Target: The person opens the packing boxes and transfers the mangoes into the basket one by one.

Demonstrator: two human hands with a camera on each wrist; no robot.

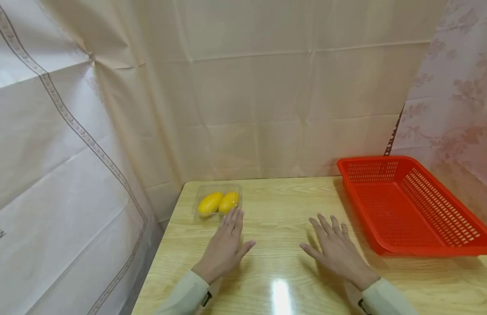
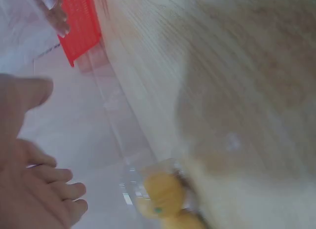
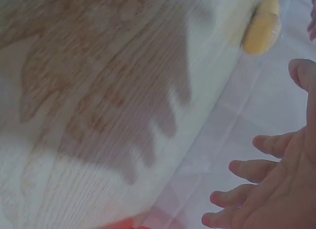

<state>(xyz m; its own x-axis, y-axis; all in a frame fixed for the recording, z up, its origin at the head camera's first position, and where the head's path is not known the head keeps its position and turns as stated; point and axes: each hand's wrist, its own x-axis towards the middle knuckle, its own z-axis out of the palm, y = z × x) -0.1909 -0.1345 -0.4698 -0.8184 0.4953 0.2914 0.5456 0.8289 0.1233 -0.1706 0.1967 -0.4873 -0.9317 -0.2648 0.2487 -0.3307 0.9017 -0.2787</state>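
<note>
Two yellow oval fruits, which look like mangoes (image 1: 210, 204), lie side by side in a clear plastic box (image 1: 204, 189) at the table's back left. My left hand (image 1: 224, 251) is just in front of the box, its fingers extended and thumb spread; whether a fingertip touches the box, I cannot tell. In the left wrist view the box lies beyond the hand (image 2: 37, 189), and nothing is in the palm. Over the middle right of the table, my right hand (image 1: 339, 253) has its fingers spread. It holds nothing, and its shadow falls on the wood in the right wrist view.
A red plastic basket (image 1: 369, 227) with slotted sides stands at the right of the wooden table (image 1: 275, 218). Beige cloth (image 1: 267, 100) hangs behind the table, with more cloth at the left and right sides.
</note>
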